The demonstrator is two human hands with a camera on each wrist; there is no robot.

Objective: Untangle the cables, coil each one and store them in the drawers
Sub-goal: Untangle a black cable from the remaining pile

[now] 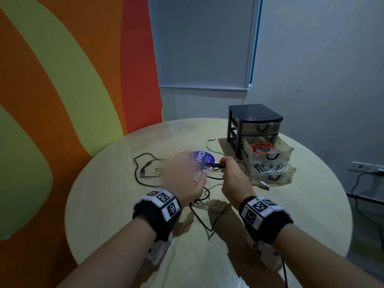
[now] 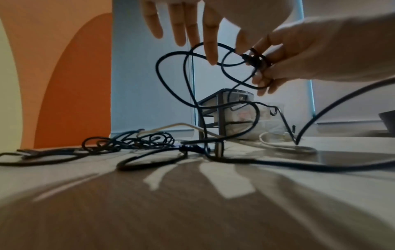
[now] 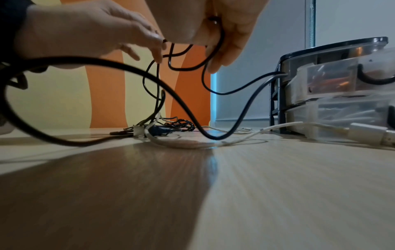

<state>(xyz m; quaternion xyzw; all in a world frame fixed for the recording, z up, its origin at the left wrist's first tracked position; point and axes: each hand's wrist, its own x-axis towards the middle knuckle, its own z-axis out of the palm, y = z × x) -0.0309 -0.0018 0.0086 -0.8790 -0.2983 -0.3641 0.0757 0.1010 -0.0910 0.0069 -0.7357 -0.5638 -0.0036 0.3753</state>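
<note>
right hand (image 1: 232,173) pinches small loops of the black cable (image 2: 171,81) above the table (image 1: 291,215), coil axis running 9-to-3. left hand (image 1: 182,175) sits just at its 9 o'clock, fingers (image 2: 210,42) straight and relaxed, touching a loop. slack drops toward 6 o'clock, so the left hand looks nearer to feed it; drawers (image 1: 270,150) at 2 o'clock

A small office meeting room: a round, pale wood-grain surface (image 1: 124,204) stands before a wall mural (image 1: 72,90) of orange, red and lime curves, beside a window with its grey roller blind (image 1: 203,42) drawn and a wall socket (image 1: 366,166) with a plugged-in lead.
</note>
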